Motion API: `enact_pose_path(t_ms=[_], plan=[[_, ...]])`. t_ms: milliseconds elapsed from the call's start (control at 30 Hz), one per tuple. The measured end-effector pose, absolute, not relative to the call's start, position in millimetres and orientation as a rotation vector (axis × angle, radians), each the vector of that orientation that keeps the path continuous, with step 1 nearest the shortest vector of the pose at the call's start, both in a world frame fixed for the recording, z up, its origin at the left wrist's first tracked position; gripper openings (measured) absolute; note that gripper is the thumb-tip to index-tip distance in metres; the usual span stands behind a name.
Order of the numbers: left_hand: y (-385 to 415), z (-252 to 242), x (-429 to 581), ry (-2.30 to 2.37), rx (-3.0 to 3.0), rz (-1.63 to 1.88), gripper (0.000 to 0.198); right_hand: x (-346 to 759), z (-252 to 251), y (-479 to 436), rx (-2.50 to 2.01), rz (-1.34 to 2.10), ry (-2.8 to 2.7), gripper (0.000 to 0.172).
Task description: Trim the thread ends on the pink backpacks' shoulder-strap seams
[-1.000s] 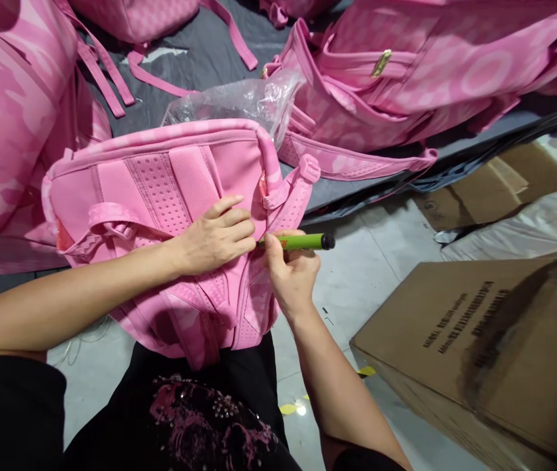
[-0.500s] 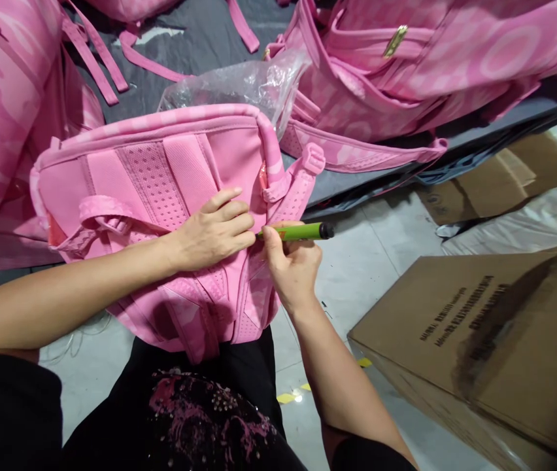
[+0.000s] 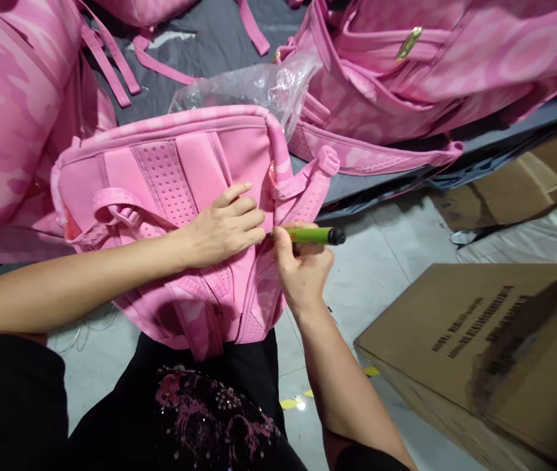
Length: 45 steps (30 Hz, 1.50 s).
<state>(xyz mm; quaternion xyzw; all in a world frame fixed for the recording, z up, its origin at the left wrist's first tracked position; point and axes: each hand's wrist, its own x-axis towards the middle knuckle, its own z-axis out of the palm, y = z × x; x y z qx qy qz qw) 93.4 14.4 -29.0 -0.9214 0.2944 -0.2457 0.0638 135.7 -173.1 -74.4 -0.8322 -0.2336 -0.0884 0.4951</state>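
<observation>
A pink backpack (image 3: 252,147) rests at the table's edge and against my lap, its back panel and straps facing up. My left hand (image 3: 232,226) lies on the panel, fingers slightly bent and pressed onto the fabric near the bag's right side. Beside those fingertips, my right hand (image 3: 303,261) grips a green marker (image 3: 315,235) with a black end. The marker lies nearly level, its tip end pointing left at the bag; the tip itself is hidden near my left fingers.
Behind the bag is crumpled clear plastic (image 3: 253,85) on a grey-covered table (image 3: 170,104). More pink bags (image 3: 406,72) lie at the back right and left (image 3: 8,118). A large cardboard box (image 3: 455,327) stands on the floor at the right.
The whole view has shifted slightly, so the bag and both hands appear a little farther right. My right hand still holds the marker against the bag beside my left hand.
</observation>
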Motion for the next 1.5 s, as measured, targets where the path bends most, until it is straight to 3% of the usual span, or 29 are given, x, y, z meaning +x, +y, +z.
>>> enact_pose_path(t_ms=[100,233,367,533,667,767,833,967,1133,1300,1500], plan=[[16.5,-17.5,101.6,0.933,-2.748,-0.653,0.02,138.9,-78.1,-179.7,-2.036,-0.302,-0.621,0.027],[27.8,10.2,118.2,0.808,-2.796,-0.285,0.025,134.9,-78.8,-184.4,-1.87,-0.285,-0.592,0.019],[28.2,44.4,117.5,0.754,-2.849,-0.078,0.027,121.5,-72.6,-170.9,-1.758,-0.377,-0.803,0.036],[-5.9,98.2,67.2,0.621,-2.939,-0.212,0.026,104.1,-28.5,-169.2,-1.663,-0.817,-0.931,0.057],[-28.6,133.7,4.5,0.486,-3.059,-0.457,0.028,82.9,23.7,-191.7,-1.581,-0.899,-1.155,0.058],[-25.0,124.0,-24.4,0.225,-3.221,-0.409,0.032,73.7,31.0,-192.9,-1.591,-0.842,-1.344,0.052],[-15.8,100.8,-29.4,0.1,-3.272,-0.233,0.032,76.1,13.0,-184.6,-1.636,-0.779,-1.412,0.038],[6.5,54.9,-26.6,0.295,-3.057,-0.143,0.02,94.3,-40.5,-164.6,-1.672,-0.674,-1.362,0.021],[30.9,36.8,-54.7,0.506,-2.883,-0.35,0.017,103.0,-73.4,-151.4,-1.573,-0.568,-1.418,0.025],[48.6,31.0,-82.0,0.269,-2.828,-0.533,0.032,93.3,-78.7,-140.3,-1.57,-0.533,-1.456,0.024],[69.0,27.0,-77.6,0.31,-2.972,-0.487,0.041,79.6,-73.5,-134.6,-1.494,-0.402,-1.412,0.029]])
